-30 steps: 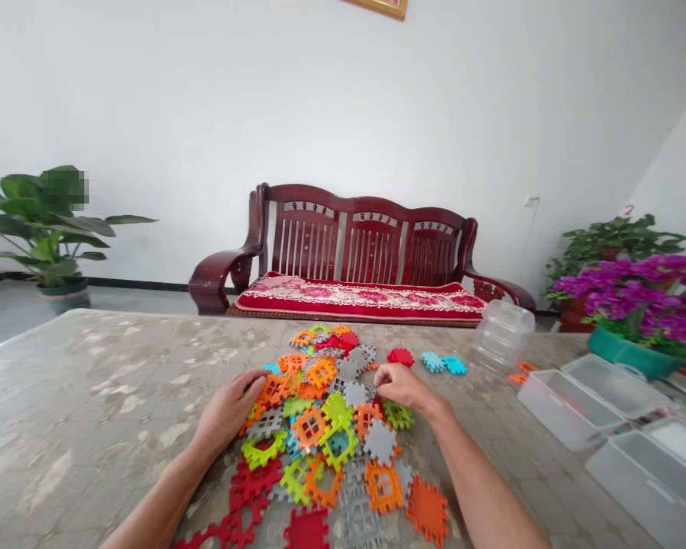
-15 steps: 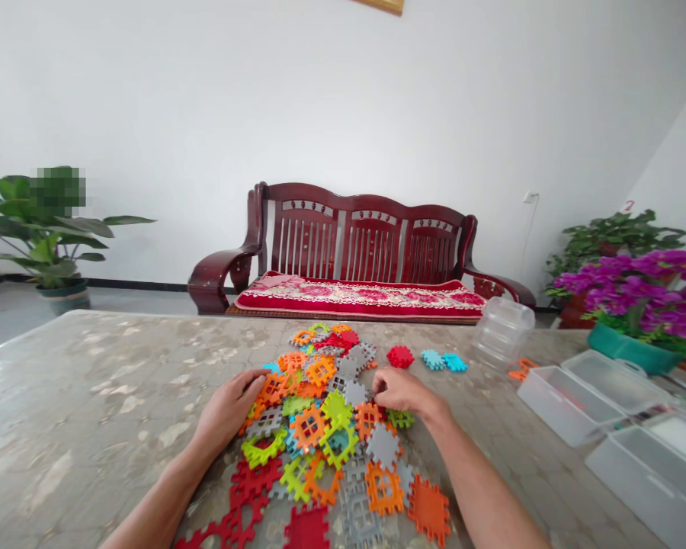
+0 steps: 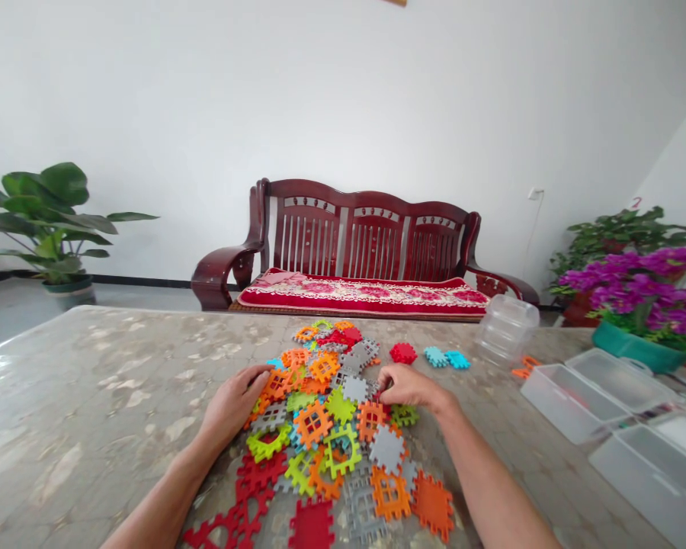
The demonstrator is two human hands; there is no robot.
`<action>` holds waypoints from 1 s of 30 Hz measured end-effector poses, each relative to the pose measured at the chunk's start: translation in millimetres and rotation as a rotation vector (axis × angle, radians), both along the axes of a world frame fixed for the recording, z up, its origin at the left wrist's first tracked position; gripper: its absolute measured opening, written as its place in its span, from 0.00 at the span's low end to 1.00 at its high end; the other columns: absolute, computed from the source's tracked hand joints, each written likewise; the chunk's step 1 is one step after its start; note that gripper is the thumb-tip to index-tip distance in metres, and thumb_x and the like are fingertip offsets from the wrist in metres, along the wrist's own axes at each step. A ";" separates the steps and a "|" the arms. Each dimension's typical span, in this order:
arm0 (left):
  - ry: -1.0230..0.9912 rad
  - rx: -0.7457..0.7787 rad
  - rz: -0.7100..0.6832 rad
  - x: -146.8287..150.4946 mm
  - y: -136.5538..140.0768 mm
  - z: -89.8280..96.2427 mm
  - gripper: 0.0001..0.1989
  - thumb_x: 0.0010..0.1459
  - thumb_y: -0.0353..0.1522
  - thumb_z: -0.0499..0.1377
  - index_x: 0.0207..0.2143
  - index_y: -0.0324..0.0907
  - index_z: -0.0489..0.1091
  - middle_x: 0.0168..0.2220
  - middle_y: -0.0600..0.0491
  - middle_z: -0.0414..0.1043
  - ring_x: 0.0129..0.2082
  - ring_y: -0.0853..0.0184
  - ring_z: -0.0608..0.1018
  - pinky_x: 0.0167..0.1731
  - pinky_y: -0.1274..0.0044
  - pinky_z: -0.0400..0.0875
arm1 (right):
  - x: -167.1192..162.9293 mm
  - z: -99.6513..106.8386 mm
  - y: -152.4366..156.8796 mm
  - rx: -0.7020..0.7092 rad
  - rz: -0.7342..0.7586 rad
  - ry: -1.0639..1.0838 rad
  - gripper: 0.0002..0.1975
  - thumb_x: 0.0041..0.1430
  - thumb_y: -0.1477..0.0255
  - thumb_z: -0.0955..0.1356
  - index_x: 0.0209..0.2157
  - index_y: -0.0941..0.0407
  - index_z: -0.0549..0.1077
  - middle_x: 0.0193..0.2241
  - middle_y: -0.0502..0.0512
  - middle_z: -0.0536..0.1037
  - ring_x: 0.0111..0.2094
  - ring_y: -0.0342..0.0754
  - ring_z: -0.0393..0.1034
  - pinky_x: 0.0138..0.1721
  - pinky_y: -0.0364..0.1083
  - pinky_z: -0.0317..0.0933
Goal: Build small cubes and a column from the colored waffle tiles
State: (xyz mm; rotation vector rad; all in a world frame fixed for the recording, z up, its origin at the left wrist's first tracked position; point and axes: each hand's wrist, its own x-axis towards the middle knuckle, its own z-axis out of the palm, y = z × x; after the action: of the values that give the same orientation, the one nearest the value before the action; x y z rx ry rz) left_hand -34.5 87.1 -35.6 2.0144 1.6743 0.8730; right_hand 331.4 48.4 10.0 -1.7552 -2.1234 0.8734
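Note:
A pile of flat plastic interlocking tiles with notched edges (image 3: 312,424) lies on the table, in orange, lime green, grey, red and blue. Some tiles are solid; others have window-like cutouts. At the pile's left side rests my left hand (image 3: 233,404), open, its extended fingers against the orange window tiles (image 3: 277,385). My right hand (image 3: 410,385) is at the right side, fingers curled closed beside a grey tile (image 3: 355,389). A bit of dark red shows by its fingertips, but what they pinch is hidden. A green tile (image 3: 404,415) lies just below that hand.
Beyond my right hand lie a red tile stack (image 3: 403,353) and blue tiles (image 3: 436,356). Clear plastic boxes (image 3: 575,408) stand at right, with orange pieces (image 3: 526,367) and a purple flower pot (image 3: 634,347) nearby. A wooden bench (image 3: 371,236) stands behind the table (image 3: 120,381).
The view has shifted slightly, so most things appear a little further right. My right hand has moved slightly up and away from the pile; my left hand stays at the pile's left side.

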 end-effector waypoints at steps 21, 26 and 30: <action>-0.032 0.002 -0.026 3.4 -7.7 8.2 0.24 0.60 0.45 0.47 0.46 0.45 0.76 0.49 0.50 0.78 0.50 0.59 0.77 0.53 0.71 0.67 | 39.7 21.3 -19.0 0.076 -0.322 0.422 0.19 0.45 0.68 0.65 0.40 0.57 0.76 0.25 0.49 0.75 0.23 0.44 0.64 0.25 0.42 0.56; -0.027 -0.015 -0.022 3.9 -7.1 8.3 0.24 0.60 0.45 0.46 0.46 0.46 0.76 0.49 0.50 0.78 0.51 0.59 0.76 0.53 0.72 0.66 | 77.2 5.4 -37.6 0.120 -0.478 0.391 0.22 0.46 0.64 0.65 0.43 0.57 0.77 0.25 0.51 0.76 0.23 0.47 0.65 0.24 0.44 0.56; -0.018 -0.015 -0.031 4.1 -6.5 8.0 0.24 0.60 0.46 0.46 0.46 0.46 0.75 0.49 0.50 0.78 0.50 0.59 0.77 0.53 0.72 0.67 | 99.9 -2.9 -47.2 0.202 -0.479 0.344 0.21 0.46 0.65 0.65 0.42 0.56 0.78 0.37 0.55 0.81 0.34 0.52 0.72 0.34 0.47 0.64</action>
State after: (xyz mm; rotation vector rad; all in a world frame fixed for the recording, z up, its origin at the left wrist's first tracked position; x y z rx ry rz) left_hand -30.4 80.6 -27.5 2.0109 1.6315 0.8624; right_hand 431.3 1.3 7.1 -1.7470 -1.4350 0.7306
